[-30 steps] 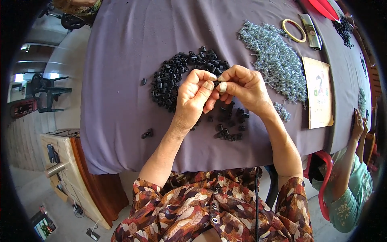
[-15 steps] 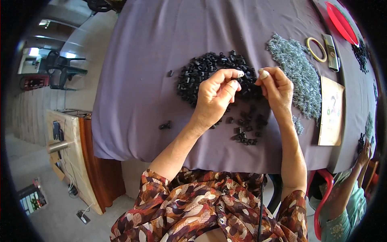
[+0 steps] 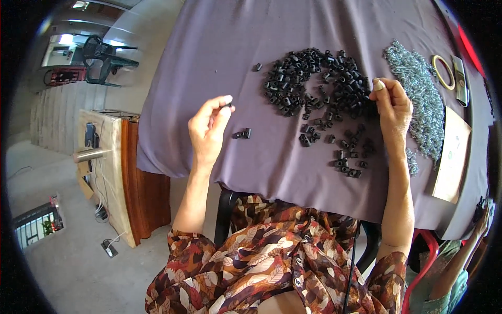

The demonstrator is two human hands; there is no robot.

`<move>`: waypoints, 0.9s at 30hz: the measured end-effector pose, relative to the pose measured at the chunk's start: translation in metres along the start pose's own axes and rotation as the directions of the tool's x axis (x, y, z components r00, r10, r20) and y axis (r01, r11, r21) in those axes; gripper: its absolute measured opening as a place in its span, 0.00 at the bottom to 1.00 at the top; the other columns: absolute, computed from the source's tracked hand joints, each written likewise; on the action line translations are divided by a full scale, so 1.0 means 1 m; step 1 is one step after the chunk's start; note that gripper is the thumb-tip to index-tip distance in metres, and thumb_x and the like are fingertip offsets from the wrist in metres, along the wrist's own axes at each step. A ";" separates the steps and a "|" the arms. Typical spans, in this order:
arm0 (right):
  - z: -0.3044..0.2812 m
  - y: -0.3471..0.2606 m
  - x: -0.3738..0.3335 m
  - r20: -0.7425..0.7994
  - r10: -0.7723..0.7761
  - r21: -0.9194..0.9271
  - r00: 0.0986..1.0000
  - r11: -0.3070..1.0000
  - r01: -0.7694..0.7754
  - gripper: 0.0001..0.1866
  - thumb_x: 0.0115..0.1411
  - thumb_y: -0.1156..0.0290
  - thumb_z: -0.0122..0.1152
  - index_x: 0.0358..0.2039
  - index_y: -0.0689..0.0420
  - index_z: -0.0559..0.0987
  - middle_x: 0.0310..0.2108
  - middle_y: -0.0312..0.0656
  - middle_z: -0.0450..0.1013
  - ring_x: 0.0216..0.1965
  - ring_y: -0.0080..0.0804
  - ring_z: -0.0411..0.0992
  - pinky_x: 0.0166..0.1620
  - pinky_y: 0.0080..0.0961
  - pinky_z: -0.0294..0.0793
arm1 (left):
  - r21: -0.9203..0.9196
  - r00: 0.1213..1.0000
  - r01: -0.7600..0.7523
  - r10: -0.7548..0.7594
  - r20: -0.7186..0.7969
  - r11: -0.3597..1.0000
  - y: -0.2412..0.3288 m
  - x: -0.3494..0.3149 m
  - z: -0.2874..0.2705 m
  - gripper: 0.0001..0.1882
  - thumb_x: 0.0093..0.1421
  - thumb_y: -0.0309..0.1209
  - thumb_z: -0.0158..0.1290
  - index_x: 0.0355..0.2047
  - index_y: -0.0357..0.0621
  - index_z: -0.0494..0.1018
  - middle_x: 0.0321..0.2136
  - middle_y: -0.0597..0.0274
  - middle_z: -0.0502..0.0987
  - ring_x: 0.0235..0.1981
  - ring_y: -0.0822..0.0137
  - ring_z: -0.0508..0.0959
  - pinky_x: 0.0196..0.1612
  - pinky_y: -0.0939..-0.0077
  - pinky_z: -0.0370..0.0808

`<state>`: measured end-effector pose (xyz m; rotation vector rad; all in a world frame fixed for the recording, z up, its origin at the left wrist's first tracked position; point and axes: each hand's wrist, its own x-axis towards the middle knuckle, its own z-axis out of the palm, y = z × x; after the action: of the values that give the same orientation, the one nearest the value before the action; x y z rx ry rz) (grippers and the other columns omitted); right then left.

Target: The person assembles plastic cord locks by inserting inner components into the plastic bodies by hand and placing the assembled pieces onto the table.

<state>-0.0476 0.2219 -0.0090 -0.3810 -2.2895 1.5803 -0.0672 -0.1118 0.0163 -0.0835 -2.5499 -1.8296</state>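
Observation:
My left hand is over the cloth left of the black pile, thumb and forefinger pinched on a small black plastic piece. Just below and right of its fingertips lie a few similar black pieces. At the right edge of the large pile of short, tube-like black pieces is my right hand, its thumb and fingers pinched together. Whatever it may hold is hidden. Several loose black pieces lie scattered below the pile, toward my body.
A heap of small silver metal parts lies right of my right hand. Beyond it are a tape roll, a flat box and a paper sheet. Another person's arm reaches in at the right. Purple-grey cloth covers the table.
My hands were close together over the black pile and are now far apart. The left hand has moved left with the black piece. The whole view has shifted left.

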 end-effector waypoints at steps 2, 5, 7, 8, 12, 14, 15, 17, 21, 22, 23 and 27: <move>0.000 0.004 0.000 0.004 -0.007 0.006 1.000 1.000 0.007 0.07 0.60 0.69 0.56 0.32 0.60 0.77 0.20 0.31 0.72 0.24 0.14 0.67 0.31 0.13 0.66 | 0.029 0.998 -0.050 0.049 0.027 0.998 -0.008 -0.016 -0.003 0.09 0.58 0.22 0.50 0.39 0.34 0.74 0.32 0.64 0.76 0.33 0.75 0.76 0.38 0.82 0.73; 0.001 0.008 0.000 0.006 0.002 0.003 1.000 1.000 -0.002 0.08 0.60 0.69 0.56 0.32 0.60 0.77 0.20 0.31 0.72 0.24 0.14 0.67 0.31 0.13 0.66 | 0.381 0.947 -0.319 0.276 0.165 0.868 -0.011 -0.030 0.005 0.10 0.54 0.24 0.53 0.37 0.37 0.73 0.31 0.56 0.74 0.33 0.62 0.74 0.35 0.73 0.72; 0.001 0.008 -0.001 -0.009 -0.037 0.032 0.999 0.999 0.037 0.08 0.59 0.68 0.56 0.32 0.60 0.77 0.20 0.31 0.72 0.24 0.14 0.67 0.31 0.13 0.66 | 0.535 0.881 -0.473 0.390 0.269 0.700 -0.009 -0.036 0.014 0.15 0.49 0.30 0.58 0.36 0.38 0.72 0.34 0.56 0.71 0.36 0.56 0.70 0.41 0.64 0.67; 0.000 0.007 -0.002 -0.007 -0.015 0.054 1.000 0.998 0.015 0.08 0.59 0.69 0.56 0.31 0.60 0.77 0.20 0.31 0.72 0.24 0.14 0.67 0.30 0.12 0.66 | 0.558 0.871 -0.491 0.393 0.295 0.669 -0.007 -0.037 0.018 0.14 0.49 0.29 0.58 0.36 0.40 0.71 0.34 0.57 0.69 0.35 0.57 0.69 0.41 0.64 0.66; -0.002 0.002 -0.003 -0.015 0.019 0.077 1.000 0.997 -0.018 0.07 0.60 0.70 0.55 0.31 0.60 0.77 0.20 0.31 0.72 0.24 0.14 0.67 0.30 0.13 0.66 | 0.619 0.862 -0.501 0.414 0.293 0.604 -0.018 -0.030 0.014 0.10 0.50 0.26 0.55 0.34 0.40 0.71 0.33 0.57 0.68 0.34 0.58 0.68 0.39 0.65 0.66; 0.002 0.004 -0.003 -0.025 0.010 0.148 1.000 0.989 -0.006 0.07 0.59 0.70 0.56 0.31 0.60 0.77 0.20 0.31 0.71 0.24 0.14 0.67 0.30 0.12 0.66 | 0.659 0.850 -0.513 0.431 0.302 0.550 -0.021 -0.023 0.004 0.08 0.51 0.24 0.54 0.33 0.39 0.70 0.32 0.56 0.67 0.34 0.58 0.68 0.39 0.66 0.66; 0.004 0.005 -0.003 -0.030 0.013 0.125 0.999 0.992 -0.009 0.07 0.59 0.71 0.56 0.31 0.61 0.77 0.20 0.31 0.71 0.24 0.14 0.67 0.31 0.12 0.66 | 0.674 0.846 -0.518 0.431 0.314 0.526 -0.028 -0.018 0.000 0.07 0.52 0.23 0.52 0.33 0.38 0.69 0.31 0.56 0.66 0.33 0.58 0.67 0.38 0.66 0.67; 0.000 0.005 -0.002 -0.045 0.015 0.113 0.999 0.994 -0.010 0.07 0.59 0.70 0.56 0.31 0.61 0.77 0.20 0.31 0.71 0.24 0.14 0.67 0.30 0.12 0.66 | 0.678 0.827 -0.546 0.443 0.345 0.492 -0.029 -0.003 -0.005 0.07 0.52 0.22 0.51 0.32 0.39 0.69 0.31 0.56 0.66 0.33 0.57 0.68 0.38 0.65 0.67; -0.003 0.009 0.003 -0.059 0.024 0.141 0.998 0.990 -0.015 0.07 0.59 0.71 0.56 0.32 0.61 0.77 0.20 0.31 0.71 0.23 0.13 0.66 0.28 0.12 0.65 | 0.696 0.795 -0.578 0.485 0.364 0.426 -0.032 0.024 -0.015 0.06 0.52 0.22 0.50 0.32 0.39 0.69 0.30 0.56 0.67 0.32 0.57 0.69 0.38 0.64 0.66; -0.003 0.010 0.003 -0.061 0.020 0.143 0.998 0.990 -0.011 0.07 0.59 0.71 0.56 0.32 0.61 0.77 0.20 0.31 0.71 0.23 0.13 0.66 0.28 0.12 0.65 | 0.705 0.796 -0.570 0.497 0.345 0.422 -0.035 0.030 -0.017 0.05 0.53 0.23 0.49 0.32 0.39 0.69 0.30 0.56 0.67 0.32 0.57 0.69 0.38 0.64 0.66; -0.004 0.010 0.004 -0.059 0.017 0.141 0.998 0.990 -0.009 0.07 0.59 0.71 0.56 0.31 0.61 0.77 0.20 0.31 0.71 0.23 0.13 0.66 0.28 0.12 0.65 | 0.721 0.801 -0.553 0.505 0.322 0.417 -0.038 0.036 -0.019 0.05 0.53 0.23 0.49 0.32 0.40 0.69 0.30 0.58 0.68 0.33 0.57 0.69 0.38 0.63 0.66; -0.004 0.009 0.003 -0.059 0.032 0.163 0.998 0.986 -0.022 0.07 0.59 0.71 0.56 0.31 0.61 0.77 0.19 0.31 0.70 0.23 0.14 0.66 0.28 0.12 0.65 | 0.828 0.840 -0.464 0.454 0.298 0.314 -0.032 0.050 -0.013 0.08 0.53 0.23 0.50 0.35 0.41 0.71 0.33 0.60 0.70 0.36 0.59 0.70 0.41 0.63 0.66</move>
<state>-0.0485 0.2295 -0.0157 -0.4150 -2.1007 1.7292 -0.1191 -0.1327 -0.0081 -0.7185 -2.6894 -0.1574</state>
